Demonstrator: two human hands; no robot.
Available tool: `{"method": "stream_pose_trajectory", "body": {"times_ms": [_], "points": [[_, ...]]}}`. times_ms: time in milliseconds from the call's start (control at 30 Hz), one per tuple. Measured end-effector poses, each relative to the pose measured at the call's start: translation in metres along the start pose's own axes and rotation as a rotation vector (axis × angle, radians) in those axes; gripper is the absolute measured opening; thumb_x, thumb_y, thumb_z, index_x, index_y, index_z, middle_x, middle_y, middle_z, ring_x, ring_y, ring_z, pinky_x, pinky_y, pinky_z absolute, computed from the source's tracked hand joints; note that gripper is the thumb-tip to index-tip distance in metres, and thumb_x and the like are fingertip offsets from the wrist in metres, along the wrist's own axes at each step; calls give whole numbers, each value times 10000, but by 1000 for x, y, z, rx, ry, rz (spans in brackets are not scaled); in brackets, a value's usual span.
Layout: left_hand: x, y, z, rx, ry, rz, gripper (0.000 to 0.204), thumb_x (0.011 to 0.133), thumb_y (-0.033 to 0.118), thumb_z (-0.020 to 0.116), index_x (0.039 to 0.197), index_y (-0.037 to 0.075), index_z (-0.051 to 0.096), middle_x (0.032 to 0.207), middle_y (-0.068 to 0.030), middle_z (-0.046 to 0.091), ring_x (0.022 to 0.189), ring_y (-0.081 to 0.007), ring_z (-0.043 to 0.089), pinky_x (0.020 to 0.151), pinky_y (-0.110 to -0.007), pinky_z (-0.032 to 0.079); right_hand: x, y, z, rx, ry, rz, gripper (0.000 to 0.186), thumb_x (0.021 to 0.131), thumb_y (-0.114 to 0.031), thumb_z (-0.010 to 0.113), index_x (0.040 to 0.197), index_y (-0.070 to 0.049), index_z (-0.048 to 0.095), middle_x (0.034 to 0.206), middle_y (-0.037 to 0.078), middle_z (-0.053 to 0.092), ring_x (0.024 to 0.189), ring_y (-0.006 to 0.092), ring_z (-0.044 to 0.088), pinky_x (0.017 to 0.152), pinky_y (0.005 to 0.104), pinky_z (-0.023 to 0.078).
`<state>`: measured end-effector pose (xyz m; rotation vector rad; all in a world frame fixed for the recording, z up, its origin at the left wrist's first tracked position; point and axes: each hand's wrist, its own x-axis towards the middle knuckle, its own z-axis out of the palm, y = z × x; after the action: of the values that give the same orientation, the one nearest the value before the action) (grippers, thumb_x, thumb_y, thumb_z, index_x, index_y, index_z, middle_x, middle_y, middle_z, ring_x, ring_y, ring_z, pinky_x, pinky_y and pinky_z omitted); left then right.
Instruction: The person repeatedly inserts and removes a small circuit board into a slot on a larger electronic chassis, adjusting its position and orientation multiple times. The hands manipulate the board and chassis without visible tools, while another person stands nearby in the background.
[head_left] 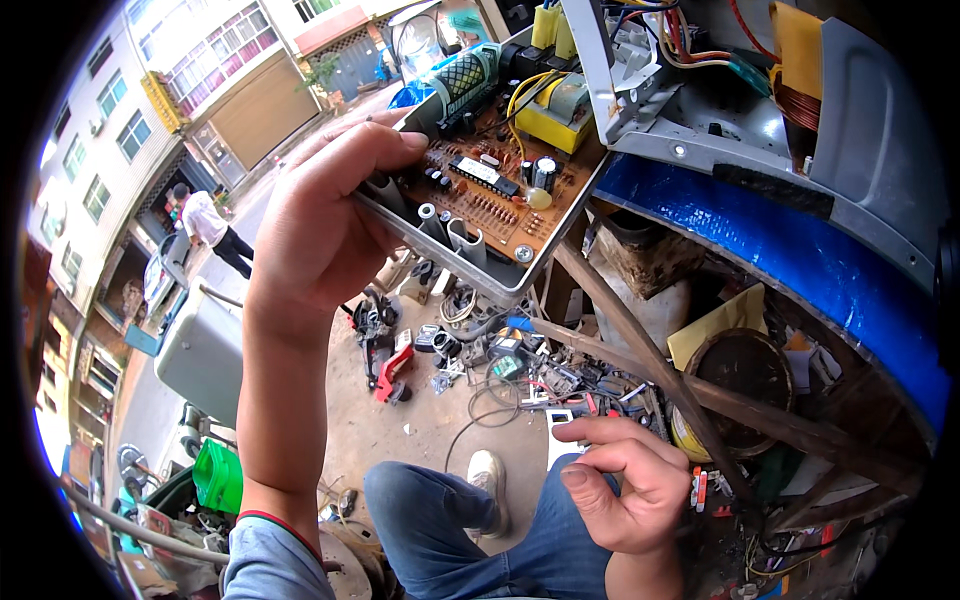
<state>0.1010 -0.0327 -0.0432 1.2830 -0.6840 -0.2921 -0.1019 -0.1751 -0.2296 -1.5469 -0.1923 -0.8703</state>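
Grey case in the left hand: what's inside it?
A brown circuit board bearing a long black chip, two upright capacitors, a yellow block and a corner screw. The board hides the floor of the grey case; the left thumb covers part of its rim.

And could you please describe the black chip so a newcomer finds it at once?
Look for the left hand, which holds an open grey housing. Inside it lies a brown circuit board; near its middle is the chip, a long black bar set apart by its white label.
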Motion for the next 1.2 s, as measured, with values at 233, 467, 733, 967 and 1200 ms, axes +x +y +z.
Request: {"method": "stream_pose_trajectory", "body": {"times_ms": [233,467,733,967,1200], "points": [[-1,2,-3,-31,-83,-9,238,961,56,595,1157,-72,639,962,-112,707,774,-169,717,717,-300,618,0,-2,6,7,-7,26,225,871,-108,825,814,44,669,960,222,759,779,234,731,728,320,568],[0,-1,-3,-19,-64,4,239,959,35,598,1167,-69,656,957,-99,704,776,-165,719,696,-294,605,0,4,9,-13,-21,-19,172,861,-46,823,814,44,684,967,199,760,699,211,739,619,293,572],[-7,-14,-5,-132,-139,13,327,989,98,574,1265,-65,639,1046,-103,720,872,-165,730,717,-299,598,3,-1,11,-22,-40,20,167,861,-34,819,827,57,683,966,195,762,656,182,721,600,284,560],[-27,-42,12,-344,-242,88,742,941,245,728,1525,-82,409,1320,-166,655,1148,-219,663,974,-323,536,12,-15,6,-202,-68,33,168,865,-31,813,834,65,678,979,190,765,689,168,715,610,273,556],[-35,-74,18,-412,-293,229,1004,897,76,818,1636,-50,150,1549,-189,459,1389,-237,486,1164,-381,385,41,-39,-3,-404,-3,-20,158,886,-62,794,903,52,685,962,176,766,754,161,704,643,260,545]]}}
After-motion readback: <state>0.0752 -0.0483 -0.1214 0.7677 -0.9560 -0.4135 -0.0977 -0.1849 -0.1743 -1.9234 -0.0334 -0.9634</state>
